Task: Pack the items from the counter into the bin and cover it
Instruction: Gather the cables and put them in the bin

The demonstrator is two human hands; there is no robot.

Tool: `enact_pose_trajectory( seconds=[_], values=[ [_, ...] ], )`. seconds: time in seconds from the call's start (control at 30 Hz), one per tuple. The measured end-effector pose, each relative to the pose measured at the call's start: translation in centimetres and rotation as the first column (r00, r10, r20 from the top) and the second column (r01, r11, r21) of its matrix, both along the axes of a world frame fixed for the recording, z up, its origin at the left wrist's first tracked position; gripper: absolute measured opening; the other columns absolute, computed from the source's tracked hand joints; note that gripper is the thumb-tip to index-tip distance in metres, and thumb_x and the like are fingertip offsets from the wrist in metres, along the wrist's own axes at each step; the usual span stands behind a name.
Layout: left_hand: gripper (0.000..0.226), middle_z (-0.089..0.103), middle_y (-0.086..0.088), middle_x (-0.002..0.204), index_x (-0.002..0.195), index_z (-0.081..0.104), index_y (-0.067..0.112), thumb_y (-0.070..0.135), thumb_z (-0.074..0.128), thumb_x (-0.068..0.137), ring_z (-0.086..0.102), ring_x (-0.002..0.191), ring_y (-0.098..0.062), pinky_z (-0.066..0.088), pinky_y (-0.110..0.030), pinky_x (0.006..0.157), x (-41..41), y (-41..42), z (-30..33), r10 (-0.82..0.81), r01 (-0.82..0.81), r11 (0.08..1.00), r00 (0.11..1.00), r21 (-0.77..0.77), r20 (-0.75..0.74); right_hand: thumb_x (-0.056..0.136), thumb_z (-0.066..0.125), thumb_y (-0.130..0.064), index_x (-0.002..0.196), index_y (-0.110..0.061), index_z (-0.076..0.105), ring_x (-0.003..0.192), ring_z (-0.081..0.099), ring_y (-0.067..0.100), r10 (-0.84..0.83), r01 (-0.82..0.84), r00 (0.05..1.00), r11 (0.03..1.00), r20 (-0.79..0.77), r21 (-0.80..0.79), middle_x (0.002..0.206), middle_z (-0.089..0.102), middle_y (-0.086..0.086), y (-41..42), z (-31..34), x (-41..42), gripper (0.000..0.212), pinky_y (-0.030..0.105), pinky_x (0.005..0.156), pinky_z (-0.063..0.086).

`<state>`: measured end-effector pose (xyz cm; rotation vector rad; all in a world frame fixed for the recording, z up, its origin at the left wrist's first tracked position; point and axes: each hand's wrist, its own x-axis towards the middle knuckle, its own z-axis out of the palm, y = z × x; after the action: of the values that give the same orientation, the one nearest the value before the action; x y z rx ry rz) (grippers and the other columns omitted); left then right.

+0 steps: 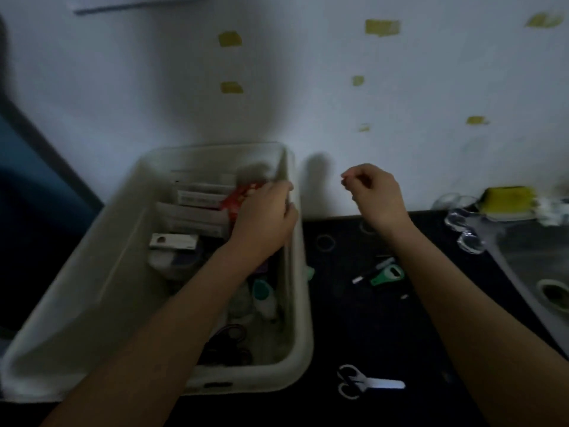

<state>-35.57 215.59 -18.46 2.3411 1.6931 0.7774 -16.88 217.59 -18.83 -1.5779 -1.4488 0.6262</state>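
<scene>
A pale, smooth plastic bin (92, 272) with rounded corners and a thick rolled rim stands on the left part of a dark counter (354, 334), pushed against a white wall dotted with scraps of yellow tape (230, 38). Inside lie flat white cardboard boxes (197, 211) stacked at the far end, a small white bottle with a teal cap (261, 291) and dark hair ties (231, 334) near the front; the dim light and blur make the rest of the contents hard to sort out.

The left hand (264, 217) reaches into the bin by its right wall, fingers curled round a crinkled red packet (235, 200), of which only a corner shows past the knuckles. The right hand (374, 195) hangs above the counter beside the bin, fingertips drawn together as if pinching something tiny; whether anything sits between them cannot be told.

Still on the counter are white-handled scissors (366, 384) with short pale blades near the front edge, a green and white gadget (388, 274) whose kind is unclear, a thin dark pen-like stick (371, 271) just beside it, and a faint ring-shaped band (325, 242). At the right a steel sink (529, 257) is cut off by the frame, with clear glass pieces (465, 232) and a yellow sponge (508, 198) at its far rim
</scene>
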Motion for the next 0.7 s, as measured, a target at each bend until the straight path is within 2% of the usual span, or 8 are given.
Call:
enact_pose_trajectory(
  seconds=[0.03,0.1,0.17,0.23,0.37,0.47,0.6,0.7],
  values=[
    [0.026,0.061,-0.012,0.100,0.113,0.056,0.008,0.017,0.048,0.089,0.056,0.094,-0.030,0.047,-0.042,0.082,1.8,0.2,-0.2,-0.029,0.028,0.999,0.999,-0.015,-0.015,0.091,0.051,-0.015,0.098,-0.015,0.067,0.097,0.064,0.022,-0.030,0.031,0.999,0.999,0.013,-0.026,0.102,0.070,0.007,-0.1,-0.4,2.2,0.018,0.034,0.089,0.052],
    [0.029,0.058,-0.015,0.109,0.116,0.053,0.006,0.017,0.048,0.090,0.056,0.101,-0.031,0.047,-0.043,0.085,5.7,0.3,-1.1,-0.111,0.107,0.990,0.993,-0.089,-0.042,0.091,0.053,-0.013,0.102,-0.011,0.067,0.100,0.063,0.025,-0.047,0.058,0.993,0.994,0.113,-0.097,0.105,0.069,0.010,-0.5,-1.7,6.1,0.018,0.022,0.080,0.046],
    [0.032,0.055,-0.015,0.116,0.120,0.050,0.006,0.021,0.048,0.092,0.054,0.107,-0.031,0.046,-0.043,0.089,9.4,0.3,-2.7,-0.176,0.155,0.970,0.980,-0.185,-0.098,0.089,0.055,-0.012,0.106,-0.006,0.066,0.106,0.061,0.027,-0.007,0.057,0.970,0.978,0.243,-0.202,0.110,0.068,0.013,-1.2,-3.9,9.5,0.021,0.024,0.083,0.041],
    [0.037,0.053,-0.016,0.118,0.125,0.047,0.009,0.023,0.048,0.091,0.053,0.110,-0.033,0.046,-0.043,0.091,12.7,0.0,-4.8,-0.212,0.162,0.947,0.963,-0.277,-0.164,0.087,0.057,-0.010,0.108,-0.004,0.066,0.108,0.061,0.027,0.051,0.054,0.950,0.944,0.307,-0.325,0.112,0.068,0.015,-1.9,-6.4,12.6,0.024,0.026,0.087,0.041],
    [0.038,0.048,-0.016,0.124,0.128,0.042,0.010,0.025,0.047,0.093,0.051,0.110,-0.032,0.047,-0.044,0.091,17.2,-0.9,-9.2,-0.294,0.127,0.853,0.918,-0.506,-0.265,0.084,0.058,-0.006,0.107,-0.002,0.066,0.109,0.060,0.028,0.142,0.037,0.934,0.873,0.326,-0.487,0.113,0.067,0.017,-3.3,-11.2,17.4,0.025,0.026,0.089,0.041],
    [0.037,0.047,-0.015,0.123,0.128,0.042,0.011,0.025,0.048,0.094,0.052,0.106,-0.029,0.049,-0.043,0.089,18.6,-1.2,-12.4,-0.325,0.086,0.756,0.910,-0.649,-0.258,0.085,0.059,-0.008,0.109,-0.002,0.064,0.109,0.060,0.027,0.260,-0.022,0.913,0.803,0.316,-0.595,0.114,0.066,0.016,-4.2,-14.2,19.7,0.025,0.025,0.087,0.043],
    [0.033,0.046,-0.015,0.120,0.124,0.044,0.013,0.025,0.049,0.093,0.053,0.099,-0.028,0.052,-0.042,0.085,19.9,-1.5,-15.8,-0.303,0.028,0.685,0.920,-0.728,-0.250,0.085,0.059,-0.010,0.110,-0.003,0.063,0.110,0.058,0.029,0.365,-0.080,0.879,0.748,0.308,-0.659,0.117,0.063,0.018,-4.6,-17.3,22.2,0.027,0.026,0.089,0.042],
    [0.040,0.042,-0.016,0.125,0.130,0.040,0.012,0.024,0.050,0.093,0.052,0.105,-0.030,0.050,-0.043,0.089,20.3,-1.3,-17.6,-0.261,-0.028,0.666,0.927,-0.745,-0.268,0.086,0.056,-0.007,0.114,-0.002,0.060,0.112,0.055,0.031,0.412,-0.095,0.851,0.731,0.326,-0.675,0.120,0.058,0.018,-4.3,-18.7,23.3,0.029,0.026,0.090,0.041]
  ],
)
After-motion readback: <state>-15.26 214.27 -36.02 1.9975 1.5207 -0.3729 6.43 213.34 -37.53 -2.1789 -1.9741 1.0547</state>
